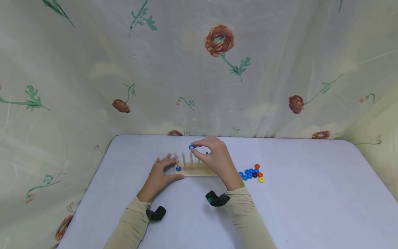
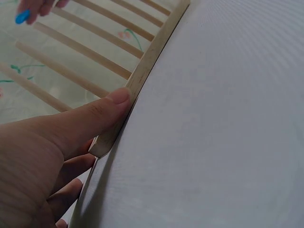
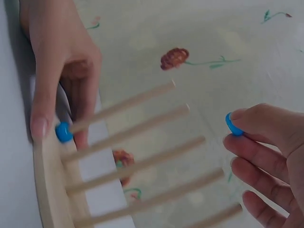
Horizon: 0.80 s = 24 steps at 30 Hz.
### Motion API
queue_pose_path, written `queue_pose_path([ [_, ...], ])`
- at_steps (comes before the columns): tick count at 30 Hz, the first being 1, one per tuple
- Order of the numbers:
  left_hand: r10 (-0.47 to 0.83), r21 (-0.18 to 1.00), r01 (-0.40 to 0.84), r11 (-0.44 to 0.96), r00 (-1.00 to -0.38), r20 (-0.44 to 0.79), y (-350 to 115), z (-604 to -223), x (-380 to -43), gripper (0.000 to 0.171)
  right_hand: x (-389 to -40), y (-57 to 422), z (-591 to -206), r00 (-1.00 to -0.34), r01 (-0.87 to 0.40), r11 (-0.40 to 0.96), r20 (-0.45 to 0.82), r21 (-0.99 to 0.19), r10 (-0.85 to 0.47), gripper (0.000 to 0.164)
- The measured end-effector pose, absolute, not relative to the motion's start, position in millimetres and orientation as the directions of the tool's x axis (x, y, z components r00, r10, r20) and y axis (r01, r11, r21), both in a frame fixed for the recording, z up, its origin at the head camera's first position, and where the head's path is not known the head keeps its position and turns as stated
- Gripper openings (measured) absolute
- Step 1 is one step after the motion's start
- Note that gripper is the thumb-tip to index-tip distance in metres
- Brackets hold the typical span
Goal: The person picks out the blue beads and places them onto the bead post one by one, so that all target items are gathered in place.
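A wooden peg board with a row of upright pegs stands on the table. My left hand holds its left end, thumb along the front edge and fingers round the far side. One blue bead sits at the foot of the leftmost peg. Above the board, my right hand pinches another blue bead between thumb and index finger, apart from the peg tips. In the right wrist view its other fingers are loosely bent. The right hand partly hides the board's right end in the head view.
Loose beads lie on the white table right of the board: several blue ones, a dark purple bead, a yellow bead, orange-red beads and a partly hidden green one. A flowered curtain hangs behind the table.
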<state>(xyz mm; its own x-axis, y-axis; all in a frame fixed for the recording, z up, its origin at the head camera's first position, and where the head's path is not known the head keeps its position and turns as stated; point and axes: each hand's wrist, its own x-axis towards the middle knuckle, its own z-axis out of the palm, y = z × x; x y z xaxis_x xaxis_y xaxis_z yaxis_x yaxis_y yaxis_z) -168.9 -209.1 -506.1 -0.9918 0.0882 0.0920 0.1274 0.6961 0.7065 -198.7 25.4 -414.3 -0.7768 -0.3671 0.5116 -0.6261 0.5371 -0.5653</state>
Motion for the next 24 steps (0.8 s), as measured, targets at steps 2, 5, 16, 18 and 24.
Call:
queue_pose_path([
  [2,0.091,0.709,0.133,0.693,-0.991,0.097,-210,-507,-169,0.065,-196,16,-415,-0.764,-0.641,0.535,0.524,-0.551,-0.376,0.020],
  [5,0.100,0.712,0.143,0.687,-0.990,0.102,-211,-509,-170,0.065,-193,3,-417,-0.731,-0.675,0.524,0.567,-0.520,-0.380,0.019],
  [16,0.122,0.714,0.169,0.679,-0.986,0.117,-212,-509,-170,0.065,-189,-16,-429,-0.646,-0.739,0.519,0.672,-0.430,-0.363,0.018],
  [18,0.118,0.715,0.167,0.679,-0.986,0.117,-212,-509,-170,0.065,-189,-16,-430,-0.650,-0.735,0.524,0.666,-0.430,-0.365,0.018],
  [24,0.118,0.715,0.169,0.679,-0.986,0.121,-212,-510,-169,0.065,-189,-18,-433,-0.651,-0.731,0.540,0.664,-0.417,-0.369,0.019],
])
